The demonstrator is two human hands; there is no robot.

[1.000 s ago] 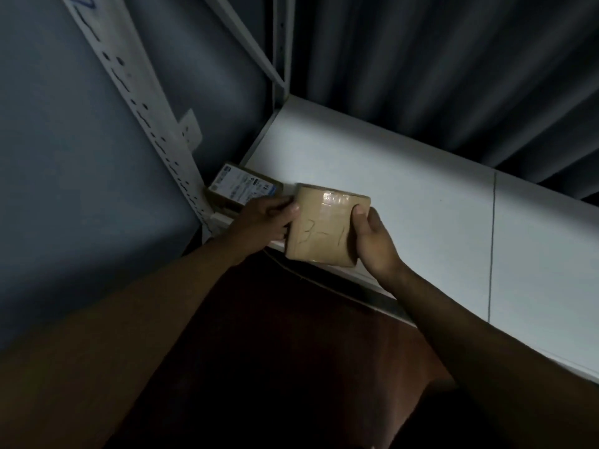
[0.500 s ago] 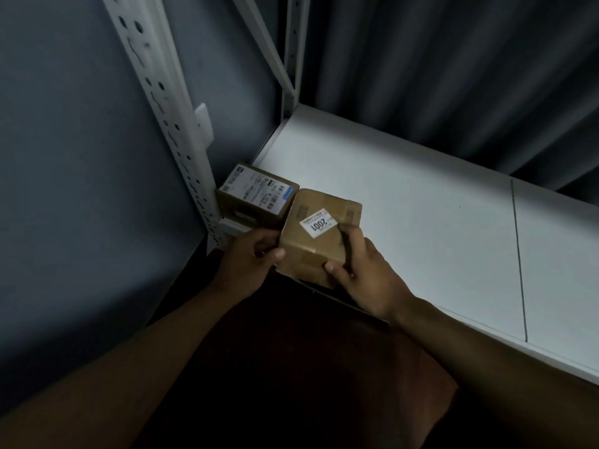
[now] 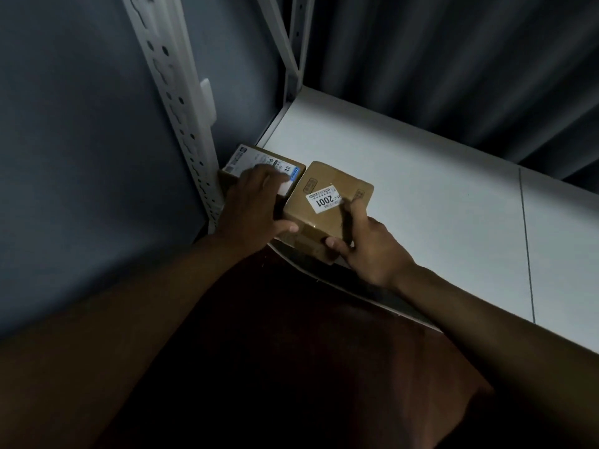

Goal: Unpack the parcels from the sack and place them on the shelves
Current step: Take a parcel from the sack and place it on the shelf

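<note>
Desk: Parcels on the shelf — where exactly?

Photographer: Two brown cardboard boxes sit at the near left corner of a white shelf [image 3: 421, 202], at about 10 o'clock from the frame's centre. The box with the 2001 label [image 3: 327, 205] overhangs the shelf's front edge a little; the box with the printed shipping label [image 3: 259, 163] lies just beside it at its 10 o'clock, against the perforated white upright [image 3: 181, 124].

Desk: And the hands?

Photographer: Both bare forearms reach up from 6 o'clock. The right hand [image 3: 369, 247] grips the 2001 box at its near right corner, index finger laid along the top face toward the white sticker, thumb pressed against the front side. The left hand [image 3: 256, 205] lies palm-down, fingers fairly straight and spread over the shipping-label box, thumb stretched toward 3 o'clock and touching the near edge of the 2001 box. It rests there flat, curled round nothing.

Desk: Backdrop?

Photographer: A grey wall [image 3: 81, 157] at 9 o'clock, a dark pleated curtain [image 3: 453, 59] at 1 o'clock, dim light throughout.
</note>
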